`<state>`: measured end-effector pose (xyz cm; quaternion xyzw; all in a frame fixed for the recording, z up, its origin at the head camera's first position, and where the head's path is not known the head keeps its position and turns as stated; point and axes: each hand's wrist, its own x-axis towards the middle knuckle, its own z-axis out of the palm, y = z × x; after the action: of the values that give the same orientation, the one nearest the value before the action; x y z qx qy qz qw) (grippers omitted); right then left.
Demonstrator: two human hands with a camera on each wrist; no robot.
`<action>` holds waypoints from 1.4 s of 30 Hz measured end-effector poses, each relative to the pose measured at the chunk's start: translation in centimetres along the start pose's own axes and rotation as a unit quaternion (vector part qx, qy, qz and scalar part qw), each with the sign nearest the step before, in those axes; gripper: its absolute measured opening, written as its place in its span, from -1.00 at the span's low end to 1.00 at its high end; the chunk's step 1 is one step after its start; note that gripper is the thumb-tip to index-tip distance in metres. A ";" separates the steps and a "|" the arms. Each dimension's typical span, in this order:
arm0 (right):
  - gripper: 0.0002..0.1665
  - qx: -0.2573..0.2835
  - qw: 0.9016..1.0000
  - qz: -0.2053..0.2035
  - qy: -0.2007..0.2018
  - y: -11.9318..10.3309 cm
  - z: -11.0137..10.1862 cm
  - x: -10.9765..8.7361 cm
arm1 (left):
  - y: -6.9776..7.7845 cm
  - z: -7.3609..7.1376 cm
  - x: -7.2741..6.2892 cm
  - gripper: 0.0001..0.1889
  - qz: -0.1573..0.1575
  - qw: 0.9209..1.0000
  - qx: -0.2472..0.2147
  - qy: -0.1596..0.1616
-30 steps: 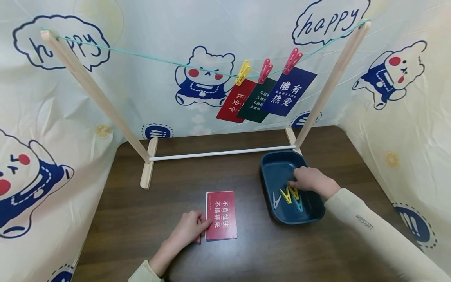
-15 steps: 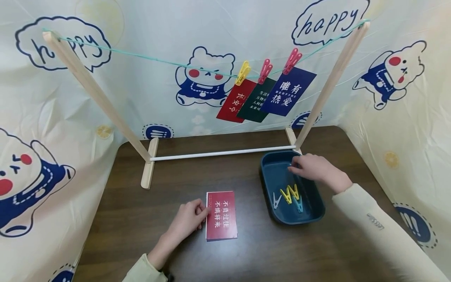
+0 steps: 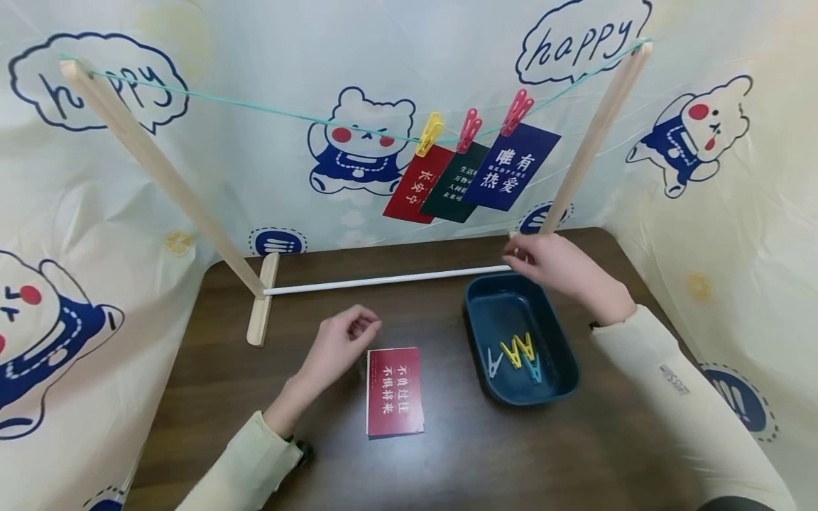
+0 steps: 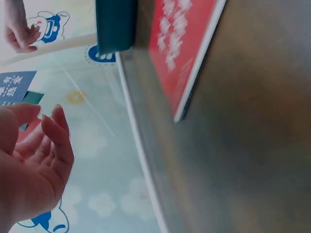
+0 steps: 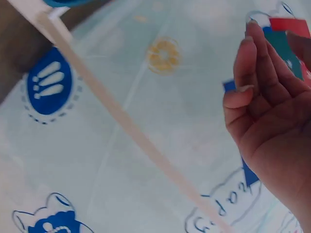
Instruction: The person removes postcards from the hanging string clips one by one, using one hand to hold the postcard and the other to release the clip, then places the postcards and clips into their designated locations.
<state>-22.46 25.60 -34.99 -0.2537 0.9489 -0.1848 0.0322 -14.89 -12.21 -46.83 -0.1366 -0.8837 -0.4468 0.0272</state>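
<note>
Hovering apart, loosely curled, holding nothing: left hand [image 3: 337,343] mid-frame, right hand [image 3: 554,265] centre-right; low right-hand sweep risking bumped tray [image 3: 505,305], spilled clips [image 3: 515,355].

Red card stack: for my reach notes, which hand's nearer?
The left hand, by the far left corner of the red card stack; the right hand is farther off, near the far end of the blue tray.

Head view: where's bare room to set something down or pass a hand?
Bare table lies between the card stack and the blue tray, and nearer the camera than both. The tray's far half is free; clothespins crowd its near half. The cord is free left of the hanging cards. The left hand hovers off the stack's far-left corner.
</note>
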 end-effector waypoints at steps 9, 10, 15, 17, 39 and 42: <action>-0.72 0.016 0.989 -0.094 0.112 -4.1 -2.9 3.2 | 0.7 -2.1 5.2 -0.85 0.088 0.994 -0.031 0.056; -0.71 0.015 0.987 -0.109 0.121 -4.5 -3.4 3.5 | 0.9 -2.3 5.9 -0.84 0.090 0.993 -0.039 0.061; -0.65 0.001 0.976 -0.159 0.150 -6.5 -5.9 5.2 | 1.9 -3.0 9.2 -0.79 0.088 0.989 -0.075 0.090; -0.63 -0.014 0.973 -0.168 0.159 -7.3 -7.0 5.9 | 2.4 -3.1 10.3 -0.76 0.089 0.987 -0.089 0.102; -0.38 -0.144 0.985 -0.062 0.067 -10.2 -13.5 11.9 | 6.4 -2.3 15.6 -0.63 0.080 0.989 -0.074 0.100; -0.39 -0.132 0.988 -0.058 0.060 -9.9 -13.4 12.2 | 6.4 -2.2 15.6 -0.68 0.074 0.989 -0.076 0.103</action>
<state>-30.51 16.08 -18.48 -0.2990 0.9488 -0.0739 -0.0695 -28.36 -6.94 -37.84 -0.1564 -0.8273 -0.5208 0.1410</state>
